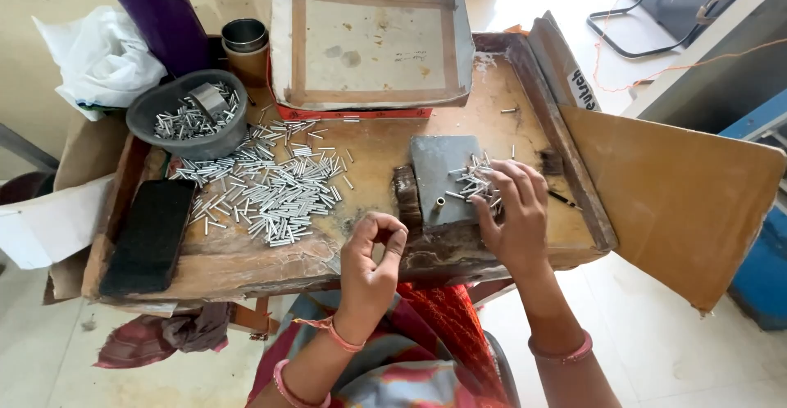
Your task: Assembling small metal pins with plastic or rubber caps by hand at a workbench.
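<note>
Nearest the camera, the person's lap in red patterned cloth (443, 326) sits against the table's front edge, with both bangled wrists rising from it. At the far left of the table (246, 265), a black rectangular pad (152, 234) lies along the left edge. Behind it, near the back left corner, a dark grey bowl (187, 115) holds short metal pins, and a purple cylinder (164, 15) and a brown tin (246, 47) stand further back. A loose heap of small silver pins (270, 183) spreads from the bowl toward the middle of the table. A flat taped cardboard board (373, 39) leans at the back edge.

The left hand (373, 260) hovers over the front edge, thumb and forefinger curled into a pinch; whether a pin sits between them is too small to tell. Just to its right a grey slab (443, 174) lies on the table with a short upright tube (439, 204) on it and a small cluster of pins (471, 180) at its right side. The right hand (512, 211) rests open, fingers spread on that cluster, gripping nothing clearly.

The step in hand looks like sorting or picking single pins at the slab. A next move would call for a fine fingertip pinch on one pin without scattering the rest. A large brown cardboard sheet (680, 203) stands off the right edge.
</note>
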